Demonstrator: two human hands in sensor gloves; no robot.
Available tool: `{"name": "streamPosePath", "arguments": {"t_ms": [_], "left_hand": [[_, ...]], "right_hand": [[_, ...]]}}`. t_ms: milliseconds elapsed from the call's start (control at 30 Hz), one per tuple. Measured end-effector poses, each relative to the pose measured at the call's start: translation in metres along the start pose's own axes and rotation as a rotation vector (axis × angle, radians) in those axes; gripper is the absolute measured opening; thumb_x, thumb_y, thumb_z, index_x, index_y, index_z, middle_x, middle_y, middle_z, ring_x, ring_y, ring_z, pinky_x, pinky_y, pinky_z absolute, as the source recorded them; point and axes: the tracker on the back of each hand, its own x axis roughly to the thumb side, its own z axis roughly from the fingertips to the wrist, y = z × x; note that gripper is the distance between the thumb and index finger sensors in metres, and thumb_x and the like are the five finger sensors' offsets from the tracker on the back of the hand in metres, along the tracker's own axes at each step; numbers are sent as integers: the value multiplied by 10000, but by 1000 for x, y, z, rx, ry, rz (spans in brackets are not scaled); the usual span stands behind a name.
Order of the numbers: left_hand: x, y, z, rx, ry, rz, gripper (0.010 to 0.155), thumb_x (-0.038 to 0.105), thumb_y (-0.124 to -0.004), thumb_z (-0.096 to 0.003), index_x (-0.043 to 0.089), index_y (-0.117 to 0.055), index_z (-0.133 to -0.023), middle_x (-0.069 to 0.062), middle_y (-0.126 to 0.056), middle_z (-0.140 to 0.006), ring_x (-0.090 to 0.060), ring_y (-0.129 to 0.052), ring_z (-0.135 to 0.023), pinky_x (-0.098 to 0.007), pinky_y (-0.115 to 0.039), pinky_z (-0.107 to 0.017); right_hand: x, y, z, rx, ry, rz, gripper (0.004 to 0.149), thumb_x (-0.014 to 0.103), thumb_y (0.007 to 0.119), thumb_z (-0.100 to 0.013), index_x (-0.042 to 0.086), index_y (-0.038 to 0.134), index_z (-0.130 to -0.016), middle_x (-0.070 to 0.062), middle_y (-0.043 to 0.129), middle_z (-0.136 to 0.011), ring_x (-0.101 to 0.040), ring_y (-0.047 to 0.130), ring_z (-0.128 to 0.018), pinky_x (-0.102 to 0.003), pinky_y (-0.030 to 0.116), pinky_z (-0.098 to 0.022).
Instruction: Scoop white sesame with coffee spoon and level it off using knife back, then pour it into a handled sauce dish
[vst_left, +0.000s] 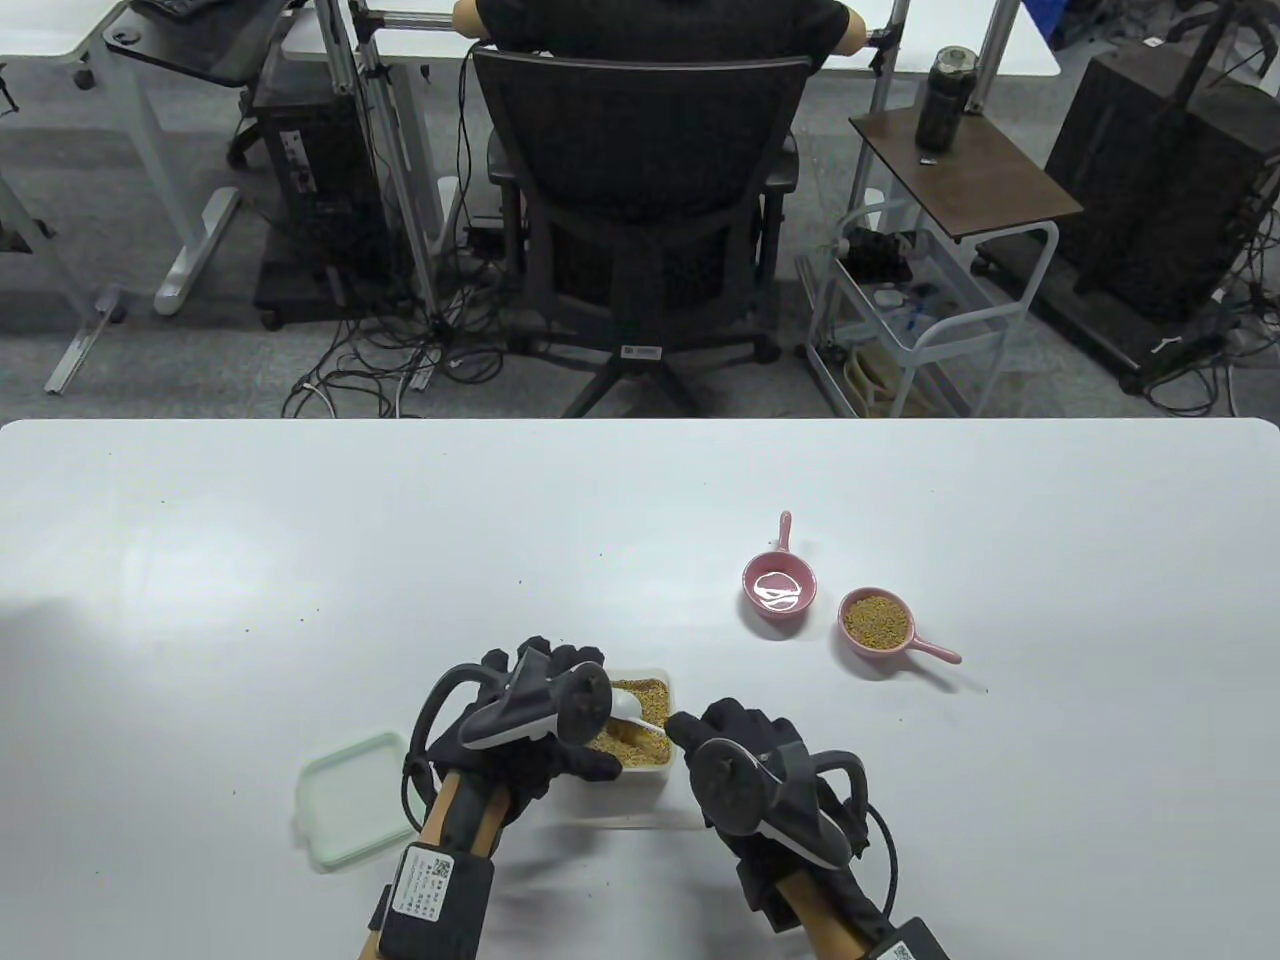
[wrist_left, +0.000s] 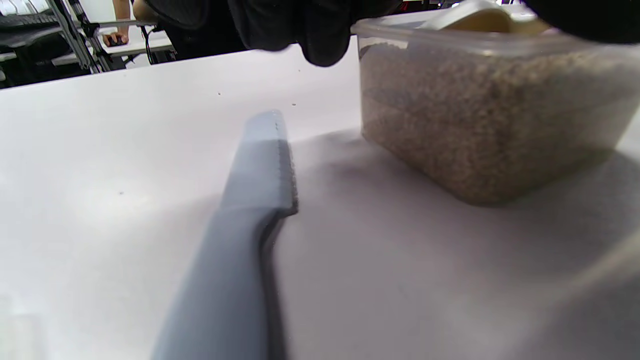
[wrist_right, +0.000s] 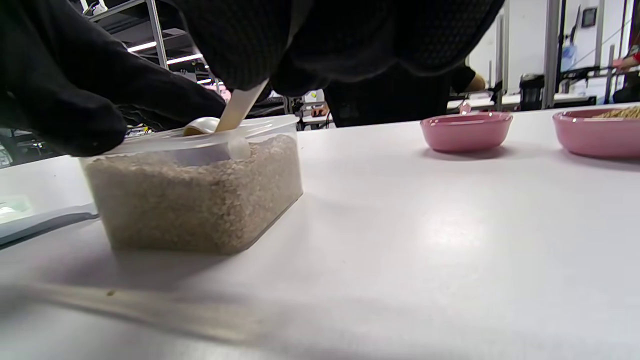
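White table (vst_left: 300, 560) — scooping step under way.
Near edge: right hand (vst_left: 745, 765) pinches the coffee spoon (vst_left: 632, 706) in the sesame tub (vst_left: 640, 735), left hand (vst_left: 530, 715) steadying it, grip unclear; next, fetch the knife (wrist_left: 250, 200) — empty sauce dish (vst_left: 780, 590) waits at two o'clock.

clear plastic tub (wrist_right: 200, 200), glossy pink dishes (vst_left: 783, 592)

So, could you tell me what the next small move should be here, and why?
Probably lift the spoon out of the tub, bowl level. The right hand pinches its handle and the bowl sits in the sesame, so the scoop looks under way. The left hand rests at the tub's rim; the knife lies on the table beside it, ready for levelling after.
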Motion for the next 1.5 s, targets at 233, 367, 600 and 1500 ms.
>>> {"name": "streamPosePath", "arguments": {"t_ms": [233, 367, 600, 1500], "left_hand": [[-2, -1, -1, -25, -5, 40, 1091, 758, -628, -323, 207, -313, -1209, -51, -574, -1271, -383, -578, -1185, -642, -482, -802], [-2, -1, 0, -20, -7, 47, 1090, 757, -623, -324, 204, -305, -1208, -46, -586, -1267, -385, -584, -1181, -640, -485, -801], [-3, -2, 1, -19, -6, 60, 1090, 755, -622, -323, 207, -297, -1208, -41, -578, -1269, -385, -580, -1182, -636, -485, -803], [-3, -3, 2, -24, -5, 72, 1090, 749, -616, -324, 208, -277, -1207, -44, -567, -1273, -383, -570, -1184, -631, -484, -804]], "right_hand": [[-1, 2, -2, 108, -14, -102, 397, 265, 819, -566, 221, 868, -958, -69, 906, -798, -180, 922, -478, -511, 766, -575], [-5, 2, -4, 152, 17, -216, 400, 256, 817, -566, 186, 870, -956, -92, 921, -762, -172, 923, -433, -498, 785, -545], [-19, 9, -9, 225, 91, -456, 401, 239, 811, -568, 125, 873, -948, -127, 940, -696, -154, 917, -354, -477, 813, -484], [-43, 26, -7, 337, 349, -903, 399, 226, 776, -587, 59, 874, -936, -145, 950, -642, -120, 907, -298, -449, 836, -420]]}}
